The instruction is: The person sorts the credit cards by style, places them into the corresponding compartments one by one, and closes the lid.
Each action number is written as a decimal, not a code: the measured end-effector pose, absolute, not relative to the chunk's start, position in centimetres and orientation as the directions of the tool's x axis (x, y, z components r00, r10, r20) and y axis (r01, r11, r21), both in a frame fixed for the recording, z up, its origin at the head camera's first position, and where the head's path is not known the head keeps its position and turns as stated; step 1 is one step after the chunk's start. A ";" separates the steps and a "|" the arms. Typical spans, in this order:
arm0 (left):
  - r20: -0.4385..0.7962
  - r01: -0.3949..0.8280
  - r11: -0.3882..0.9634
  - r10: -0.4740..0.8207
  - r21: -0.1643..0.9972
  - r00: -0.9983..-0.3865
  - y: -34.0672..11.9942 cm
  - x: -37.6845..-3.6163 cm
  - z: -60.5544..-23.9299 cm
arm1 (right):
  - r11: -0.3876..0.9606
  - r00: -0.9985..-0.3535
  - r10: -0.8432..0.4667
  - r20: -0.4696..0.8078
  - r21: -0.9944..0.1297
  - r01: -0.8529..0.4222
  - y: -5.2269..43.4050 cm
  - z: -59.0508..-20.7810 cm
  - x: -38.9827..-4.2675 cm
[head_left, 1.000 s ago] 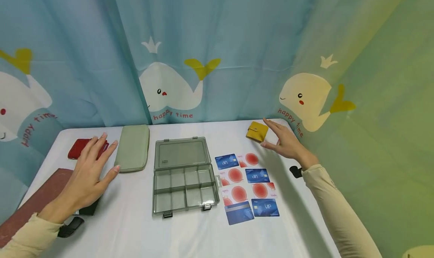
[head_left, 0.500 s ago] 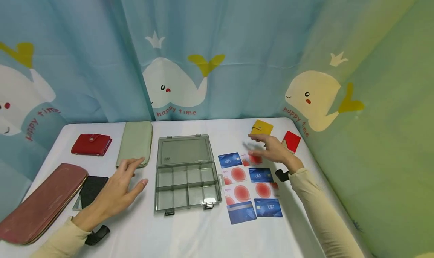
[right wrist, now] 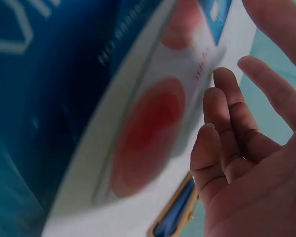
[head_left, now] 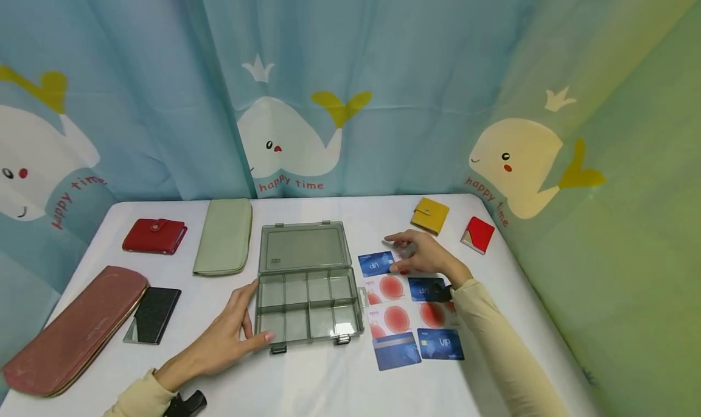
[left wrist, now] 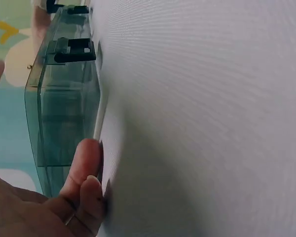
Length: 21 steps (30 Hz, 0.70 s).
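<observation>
A translucent grey compartment box (head_left: 304, 246) stands with its lid laid back and its compartments bare. My left hand (head_left: 224, 339) is at its left side, thumb by the front left corner and fingers along the side wall. In the left wrist view two fingertips of that hand (left wrist: 81, 180) rest low beside the box (left wrist: 64, 113). Over the back row of cards my right hand (head_left: 428, 256) hovers, fingers loosely bent, palm bare in its wrist view. Beneath it are a blue VIP card (head_left: 375, 263) and red-and-white cards (right wrist: 150, 133), one mostly covered by the hand.
Behind the cards lie a small yellow wallet (head_left: 429, 215) and a red card holder (head_left: 478, 234). To the left are a red wallet (head_left: 154, 235), a pale green wallet (head_left: 223, 237), a long brown wallet (head_left: 79, 332) and a black card holder (head_left: 156, 315). A whale-print curtain (head_left: 416, 100) hangs behind.
My left hand has come right, from above the wallets to the box's side. My right hand has moved left from beside the yellow wallet to over the back cards.
</observation>
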<state>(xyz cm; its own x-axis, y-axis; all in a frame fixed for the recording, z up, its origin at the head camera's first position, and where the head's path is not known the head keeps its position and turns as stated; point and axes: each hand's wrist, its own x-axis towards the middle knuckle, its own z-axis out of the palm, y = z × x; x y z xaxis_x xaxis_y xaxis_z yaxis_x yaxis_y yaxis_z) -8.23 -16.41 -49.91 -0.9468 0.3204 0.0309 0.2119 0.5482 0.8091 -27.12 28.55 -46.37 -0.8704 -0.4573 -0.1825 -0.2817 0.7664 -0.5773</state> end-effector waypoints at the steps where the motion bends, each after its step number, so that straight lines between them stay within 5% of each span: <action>1: 0.026 0.209 0.548 0.323 0.810 -0.946 -16.4 -8.2 -50.0 | 0.769 -0.870 -0.454 -0.190 -0.576 -0.276 28.5 -46.5 -27.1; 21: 0.056 0.214 0.518 0.303 0.828 -0.951 -16.7 -7.7 -51.7 | 0.779 -0.867 -0.459 -0.192 -0.556 -0.289 27.9 -47.2 -27.3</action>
<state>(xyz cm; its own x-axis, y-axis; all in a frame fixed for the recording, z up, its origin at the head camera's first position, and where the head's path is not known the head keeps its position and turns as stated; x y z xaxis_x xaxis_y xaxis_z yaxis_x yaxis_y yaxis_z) -7.68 -16.71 -51.70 -0.9512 0.3034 0.0562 0.2142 0.5181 0.8281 -27.27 27.89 -47.23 -0.8675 -0.4590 -0.1917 -0.2894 0.7792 -0.5560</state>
